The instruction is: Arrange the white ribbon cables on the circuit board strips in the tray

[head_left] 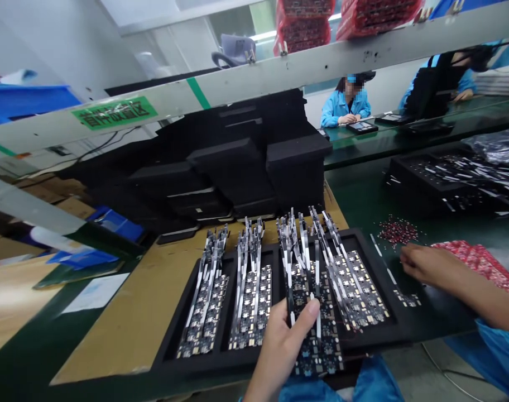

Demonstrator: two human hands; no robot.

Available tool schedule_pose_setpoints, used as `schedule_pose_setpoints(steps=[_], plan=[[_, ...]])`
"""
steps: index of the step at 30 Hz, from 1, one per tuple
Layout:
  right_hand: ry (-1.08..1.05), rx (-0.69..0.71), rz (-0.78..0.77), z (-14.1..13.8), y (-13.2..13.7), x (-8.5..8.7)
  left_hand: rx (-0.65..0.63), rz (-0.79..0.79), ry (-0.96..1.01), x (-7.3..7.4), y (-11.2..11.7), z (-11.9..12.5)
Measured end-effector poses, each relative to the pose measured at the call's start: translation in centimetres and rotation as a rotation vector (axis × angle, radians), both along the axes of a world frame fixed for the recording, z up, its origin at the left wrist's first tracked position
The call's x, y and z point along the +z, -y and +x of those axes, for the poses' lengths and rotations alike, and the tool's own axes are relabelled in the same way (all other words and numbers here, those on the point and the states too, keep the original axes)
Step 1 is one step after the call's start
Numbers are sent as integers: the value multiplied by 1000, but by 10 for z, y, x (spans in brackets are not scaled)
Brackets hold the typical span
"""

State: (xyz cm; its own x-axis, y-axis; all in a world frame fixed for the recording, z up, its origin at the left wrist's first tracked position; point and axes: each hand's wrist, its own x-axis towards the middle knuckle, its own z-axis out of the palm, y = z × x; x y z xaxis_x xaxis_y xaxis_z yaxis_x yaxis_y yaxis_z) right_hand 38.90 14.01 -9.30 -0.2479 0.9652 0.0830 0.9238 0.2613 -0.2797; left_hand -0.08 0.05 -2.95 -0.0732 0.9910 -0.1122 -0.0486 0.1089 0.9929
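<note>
My left hand (282,338) grips a dark circuit board panel (321,340) near the front of a black foam tray (248,360), thumb on top. Silvery flat strips (298,248) rise from the panel's far end. Other board panels with similar strips, such as the one on the right (359,287), lie in the tray's slots. My right hand (426,265) is low over the green table, fingers curled together beside a heap of tiny red parts (399,230). Whatever its fingertips hold is hidden. Near it lies a small board piece (407,300) with a long strip.
Black foam trays (233,173) are stacked behind. A red bubble-wrap sheet (476,259) lies under my right forearm. At right, a black tray (442,184) carries many strips. A shelf beam (221,84) crosses above. A co-worker in blue (338,109) sits opposite.
</note>
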Motion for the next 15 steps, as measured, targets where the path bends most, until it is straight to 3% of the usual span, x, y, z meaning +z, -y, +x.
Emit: schedule_pose_setpoints(steps=[3, 9, 15], plan=[[76, 65, -68, 6, -1, -3, -6, 8, 32, 0, 0, 0], [55, 84, -47, 3, -2, 1, -13, -2, 50, 0, 0, 0], [10, 66, 18, 3, -3, -8, 7, 4, 35, -2, -1, 0]])
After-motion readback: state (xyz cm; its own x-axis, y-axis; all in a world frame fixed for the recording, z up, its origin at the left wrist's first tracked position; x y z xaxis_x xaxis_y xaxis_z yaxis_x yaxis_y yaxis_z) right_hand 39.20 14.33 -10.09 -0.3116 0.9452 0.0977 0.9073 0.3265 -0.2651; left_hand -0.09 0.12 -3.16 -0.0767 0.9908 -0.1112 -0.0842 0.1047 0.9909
